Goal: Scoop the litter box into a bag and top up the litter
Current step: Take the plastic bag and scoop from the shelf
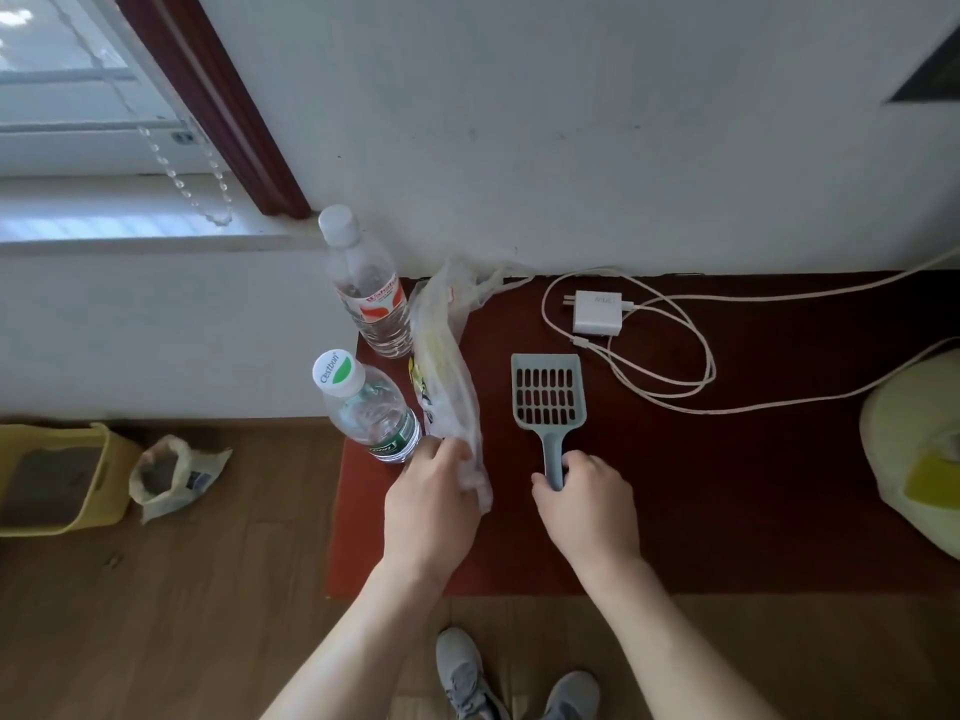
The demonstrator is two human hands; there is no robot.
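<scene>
1. Standing on the wood floor in two grey shoes (462, 672), nearest of all.
2. Holding one thing in each of the two hands. Left hand (436, 496) curled round the near end of the one plastic bag (447, 376). Right hand (587, 501) wrapped round the handle of the one blue-grey scoop (548, 402).
3. Resting flat on the red counter (753, 485), bag and scoop alike, not lifted yet.
4. Looks like the very first step: picking up the tools. No scooping done yet, going by the clean scoop and the flat bag.
5. Next, most likely: lifting bag and scoop, then taking them left and down to the one yellow litter box (122, 480) on the floor, well apart from the counter. Will need the crumpled bag shaken open first.
6. Just beside the box: one open sack of litter (171, 475), handy for the top-up later.
7. Counting two water bottles. Near bottle (374, 407) just beside the left hand, so easy to knock over. Far bottle (363, 293) behind it.
8. Farther back: one white charger (597, 314) and looped white cable (670, 356); cannot tell whether one cable or two.
9. Farthest: one white wall (571, 122).
</scene>
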